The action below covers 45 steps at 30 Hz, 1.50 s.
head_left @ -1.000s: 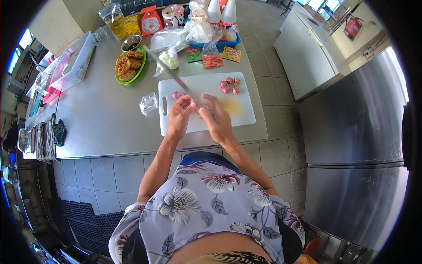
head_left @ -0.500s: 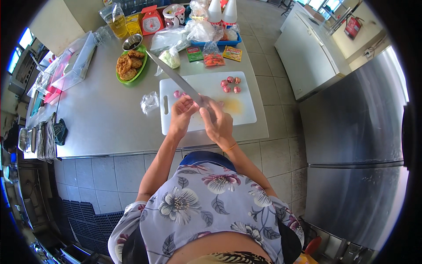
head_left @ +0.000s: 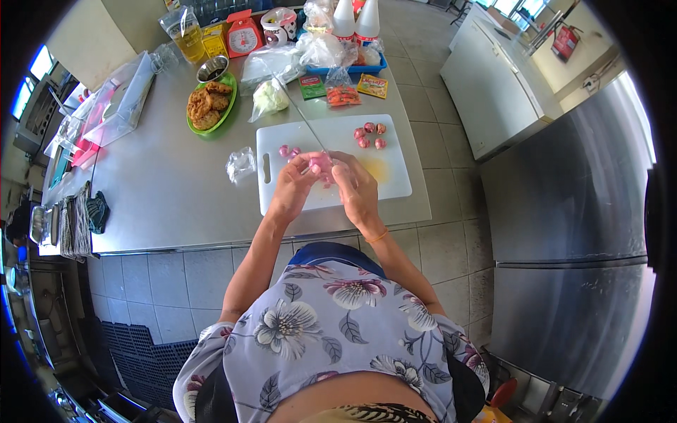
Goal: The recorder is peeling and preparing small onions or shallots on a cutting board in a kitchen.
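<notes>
Above a white cutting board (head_left: 282,194), my left hand (head_left: 293,185) pinches a pink shallot (head_left: 322,163) between its fingers. My right hand (head_left: 360,194) is closed round a knife (head_left: 307,121), with its thumb close to the shallot. The blade points away from me and shows nearly edge-on; the handle is hidden in the hand. Two peeled shallots (head_left: 288,151) lie at the board's left, by the handle slot. Several unpeeled shallots (head_left: 364,142) sit at its far right. Small pink bits lie under my hands, partly hidden.
A green plate of fried pieces (head_left: 204,106) stands left, with a metal bowl (head_left: 211,68) behind it. A crumpled plastic bag (head_left: 240,164) lies beside the board. Behind are a cabbage in plastic (head_left: 270,99), a bag of red chillies (head_left: 343,94), sachets (head_left: 372,85) and a red scale (head_left: 244,37).
The knife blade has turned from showing its flat side to nearly edge-on and has swung a little right. The shallot in my left hand now shows.
</notes>
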Available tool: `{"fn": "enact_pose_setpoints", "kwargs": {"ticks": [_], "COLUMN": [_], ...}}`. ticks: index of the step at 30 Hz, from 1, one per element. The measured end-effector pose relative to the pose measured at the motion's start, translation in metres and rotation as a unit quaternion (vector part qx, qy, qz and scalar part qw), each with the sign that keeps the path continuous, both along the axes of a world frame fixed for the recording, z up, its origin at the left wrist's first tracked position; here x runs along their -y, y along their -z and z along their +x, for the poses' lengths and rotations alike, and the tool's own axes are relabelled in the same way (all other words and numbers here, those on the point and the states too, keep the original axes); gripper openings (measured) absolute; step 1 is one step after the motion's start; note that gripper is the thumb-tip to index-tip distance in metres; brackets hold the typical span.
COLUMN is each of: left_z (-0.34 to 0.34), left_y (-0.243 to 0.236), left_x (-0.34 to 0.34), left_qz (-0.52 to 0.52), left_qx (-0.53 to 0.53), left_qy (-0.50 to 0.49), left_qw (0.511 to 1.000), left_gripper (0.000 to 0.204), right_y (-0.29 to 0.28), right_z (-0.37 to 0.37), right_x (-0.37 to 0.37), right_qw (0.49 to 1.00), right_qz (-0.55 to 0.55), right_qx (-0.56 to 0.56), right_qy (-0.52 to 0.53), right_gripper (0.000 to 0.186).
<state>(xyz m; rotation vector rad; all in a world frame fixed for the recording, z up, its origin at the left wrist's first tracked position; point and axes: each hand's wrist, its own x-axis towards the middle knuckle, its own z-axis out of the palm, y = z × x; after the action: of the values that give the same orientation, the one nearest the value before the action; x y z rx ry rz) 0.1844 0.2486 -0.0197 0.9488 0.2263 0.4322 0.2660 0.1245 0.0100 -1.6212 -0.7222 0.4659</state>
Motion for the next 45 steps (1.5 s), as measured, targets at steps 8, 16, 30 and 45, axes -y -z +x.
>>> {"fn": "enact_pose_setpoints", "kwargs": {"ticks": [8, 16, 30, 45], "left_z": [-0.001, 0.004, 0.012, 0.017], "left_y": [0.024, 0.02, 0.01, 0.01], "left_x": [-0.012, -0.006, 0.006, 0.005], "left_qz": [-0.001, 0.029, 0.054, 0.084], "left_qx": [0.025, -0.013, -0.036, -0.049], "left_qy": [-0.033, -0.049, -0.064, -0.09], "left_qw": [0.999, 0.998, 0.996, 0.991], "left_gripper": [0.033, 0.03, 0.031, 0.027], "right_y": [0.009, 0.007, 0.01, 0.013], "right_z": [0.011, 0.004, 0.002, 0.014], "right_x": [0.001, 0.006, 0.01, 0.011], "right_qw": [0.999, 0.987, 0.989, 0.988], "right_qz": [0.008, 0.049, 0.008, 0.091], "right_qx": [-0.04, -0.147, 0.146, -0.126], "right_qy": [0.032, -0.038, -0.032, -0.02], "right_gripper": [0.027, 0.03, 0.041, 0.032]}}
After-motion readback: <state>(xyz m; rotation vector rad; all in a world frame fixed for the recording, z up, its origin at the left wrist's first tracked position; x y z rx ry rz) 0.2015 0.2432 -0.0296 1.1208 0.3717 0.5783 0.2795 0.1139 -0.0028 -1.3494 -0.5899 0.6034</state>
